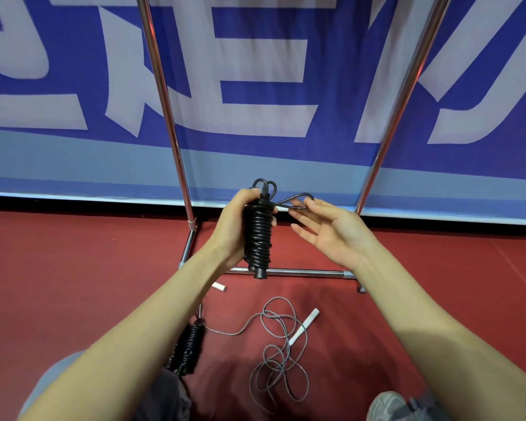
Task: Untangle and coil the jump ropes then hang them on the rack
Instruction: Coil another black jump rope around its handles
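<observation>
Left grip (234, 226), centre frame, fingers curled round the coiled black rope (258, 235). Bundle is upright, with a handle end sticking out below and small loops on top. Right grip (331, 235) is just right of it, fingers straight and spread, nothing clasped, fingertips touching a loose loop (298, 199) off the bundle top. Behind the hands is the rack (301, 272): base bar on the red floor (73, 268), two chrome uprights running to the top edge. Lower centre, a grey rope (278, 347) with white handles lies loose and tangled on the floor. Lower left, a second coiled black rope (192, 344) sits partly under the left forearm. Blue banner (255, 95) across the top. Shoe (386, 405) lower right.
</observation>
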